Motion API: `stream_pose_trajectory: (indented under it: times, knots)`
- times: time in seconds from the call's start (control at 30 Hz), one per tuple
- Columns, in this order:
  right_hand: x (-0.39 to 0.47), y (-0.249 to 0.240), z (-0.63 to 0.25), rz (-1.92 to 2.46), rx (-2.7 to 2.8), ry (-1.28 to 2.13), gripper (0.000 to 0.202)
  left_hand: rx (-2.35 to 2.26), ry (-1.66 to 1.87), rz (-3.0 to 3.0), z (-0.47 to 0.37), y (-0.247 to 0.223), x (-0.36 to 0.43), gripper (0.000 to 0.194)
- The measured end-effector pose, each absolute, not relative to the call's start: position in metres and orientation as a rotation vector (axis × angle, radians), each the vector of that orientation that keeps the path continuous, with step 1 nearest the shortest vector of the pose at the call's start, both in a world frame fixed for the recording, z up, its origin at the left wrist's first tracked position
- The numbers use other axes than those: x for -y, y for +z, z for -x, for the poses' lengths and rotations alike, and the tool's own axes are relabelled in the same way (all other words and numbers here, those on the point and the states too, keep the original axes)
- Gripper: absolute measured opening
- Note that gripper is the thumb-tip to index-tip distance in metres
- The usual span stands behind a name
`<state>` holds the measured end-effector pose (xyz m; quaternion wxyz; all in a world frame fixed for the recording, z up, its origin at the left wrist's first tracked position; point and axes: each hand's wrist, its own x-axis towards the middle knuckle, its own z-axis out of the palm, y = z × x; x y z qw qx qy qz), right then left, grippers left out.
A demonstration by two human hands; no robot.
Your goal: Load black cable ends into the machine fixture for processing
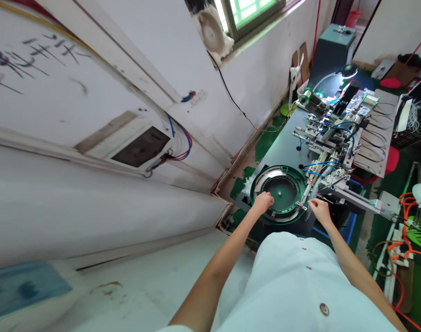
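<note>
A round green vibratory bowl feeder (pixel 280 210) with a metal rim track sits at the near end of the grey machine table. My left hand (pixel 264 202) is over the bowl's near-left rim, fingers curled together; whatever they may hold is hidden. Just right of the bowl, my right hand (pixel 320 210) is closed too, thumb and fingers drawn together beside the end of the metal feed rail (pixel 309 186). Anything in its grip is too small to make out.
Beyond the bowl stands an assembly machine (pixel 338 133) with blue air tubes and a lit lamp (pixel 349 70). A metal beam (pixel 360 196) juts out rightward. Orange hoses (pixel 406 203) and a green fan (pixel 419 233) are at right. A white wall (pixel 183 170) runs along the left.
</note>
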<state>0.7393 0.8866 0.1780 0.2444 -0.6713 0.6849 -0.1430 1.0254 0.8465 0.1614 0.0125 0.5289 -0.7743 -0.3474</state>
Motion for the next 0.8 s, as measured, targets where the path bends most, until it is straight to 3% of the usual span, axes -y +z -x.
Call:
stream_pose_trajectory:
  times: [0.2, 0.4, 0.6, 0.8]
  knots:
    - [-0.880, 0.154, -0.733, 1.752, -1.947, -0.381, 0.028, 2.833, -1.279, -1.293, -1.029, 0.139, -0.819, 0.021]
    - [-0.870, 0.134, -0.750, 1.740, -1.963, -0.293, 0.024, 2.873, -1.357, -1.173, -1.028, 0.133, -0.811, 0.022]
    - [-0.870, 0.128, -0.751, 1.729, -2.012, -0.233, 0.022, 2.566, -1.375, -1.316, -1.037, 0.144, -0.822, 0.021]
    - [-0.872, 0.129, -0.749, 1.762, -1.972, -0.175, 0.023, 1.948, -1.309, -1.538, -1.031, 0.162, -0.838, 0.019]
